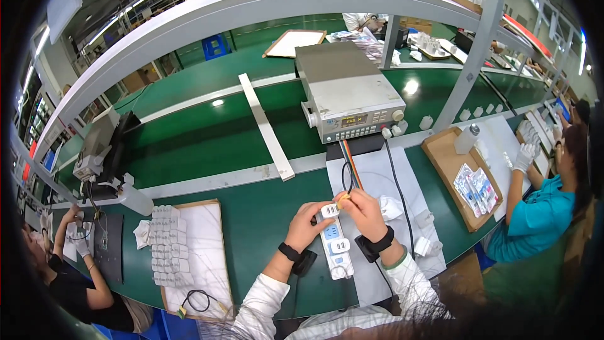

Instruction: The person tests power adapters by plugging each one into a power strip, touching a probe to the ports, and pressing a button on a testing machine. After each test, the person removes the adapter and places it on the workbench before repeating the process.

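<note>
My left hand grips a white two-port USB charger at the far end of a white power strip. Between the thumb and fingers of my right hand is a small yellowish cable plug, close beside that charger; whether it touches the ports is hard to make out. A black cable runs up from it toward a grey bench tester. Farther down the strip, a second white USB charger is plugged in. The strip lies at the edge of a white sheet.
Rows of white chargers stand on a tray at left, beside a white bottle. A cardboard tray with packets and a bottle is at right. Co-workers sit on both sides. A black cord crosses the sheet.
</note>
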A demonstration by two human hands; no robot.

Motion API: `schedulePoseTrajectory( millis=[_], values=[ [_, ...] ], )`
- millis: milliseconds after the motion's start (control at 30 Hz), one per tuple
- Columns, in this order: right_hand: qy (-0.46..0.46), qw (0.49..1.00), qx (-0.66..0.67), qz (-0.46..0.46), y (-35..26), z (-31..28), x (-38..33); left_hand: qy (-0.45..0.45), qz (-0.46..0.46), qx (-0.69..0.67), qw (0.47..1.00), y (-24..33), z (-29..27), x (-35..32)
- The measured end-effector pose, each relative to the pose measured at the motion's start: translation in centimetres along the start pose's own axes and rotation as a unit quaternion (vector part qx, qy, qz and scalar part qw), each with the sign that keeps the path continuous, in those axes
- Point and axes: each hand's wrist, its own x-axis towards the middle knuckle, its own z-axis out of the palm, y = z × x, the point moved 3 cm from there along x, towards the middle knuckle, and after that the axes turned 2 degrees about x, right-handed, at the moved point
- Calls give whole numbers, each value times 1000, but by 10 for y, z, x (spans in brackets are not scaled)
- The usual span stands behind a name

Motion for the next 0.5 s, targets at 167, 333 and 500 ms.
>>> schedulePoseTrajectory(
  millis=[167,333,500],
  values=[
    [-16,997,-71,-15,16,14,-6,8,7,-8,1000,-7,-2,-2],
    [-23,992,-122,-32,15,20,-9,8,10,11,1000,-5,-2,-4],
    [-18,986,-152,-73,19,23,-10,15,29,24,999,-3,-1,-4]
  ],
)
